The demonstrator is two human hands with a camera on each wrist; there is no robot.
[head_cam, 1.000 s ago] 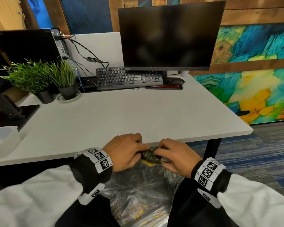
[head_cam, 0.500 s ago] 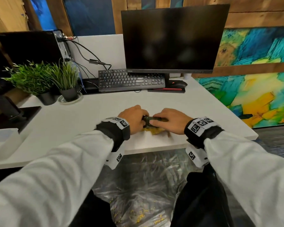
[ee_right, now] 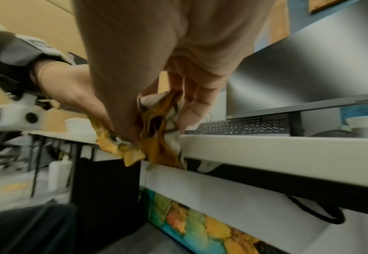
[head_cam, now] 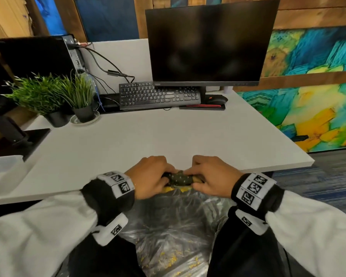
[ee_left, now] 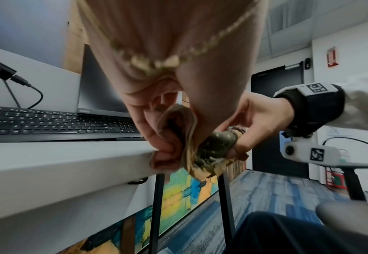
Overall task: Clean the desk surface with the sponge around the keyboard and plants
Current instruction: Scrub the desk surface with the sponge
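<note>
The sponge [head_cam: 179,178], dark green and dotted on top and yellow beneath, is squeezed into a roll at the near edge of the white desk [head_cam: 144,136]. My left hand [head_cam: 150,176] grips its left end and my right hand [head_cam: 210,176] grips its right end. The left wrist view shows the crumpled sponge [ee_left: 213,149] held by both hands past the desk edge. In the right wrist view the sponge [ee_right: 156,137] hangs torn and yellow at the desk lip. The black keyboard [head_cam: 159,95] lies at the back under the monitor. Two potted plants [head_cam: 52,96] stand at the back left.
A plastic-lined bin [head_cam: 168,236] with yellow crumbs sits below my hands. A monitor [head_cam: 210,43], mouse [head_cam: 217,99], computer tower [head_cam: 36,54] with cables, and a monitor base [head_cam: 18,136] at left ring the desk. A colourful painted panel [head_cam: 308,96] stands to the right.
Both hands with the sponge pulled back from the desk top toward me, to the near edge above the bin. The sponge is rolled tighter between them.
</note>
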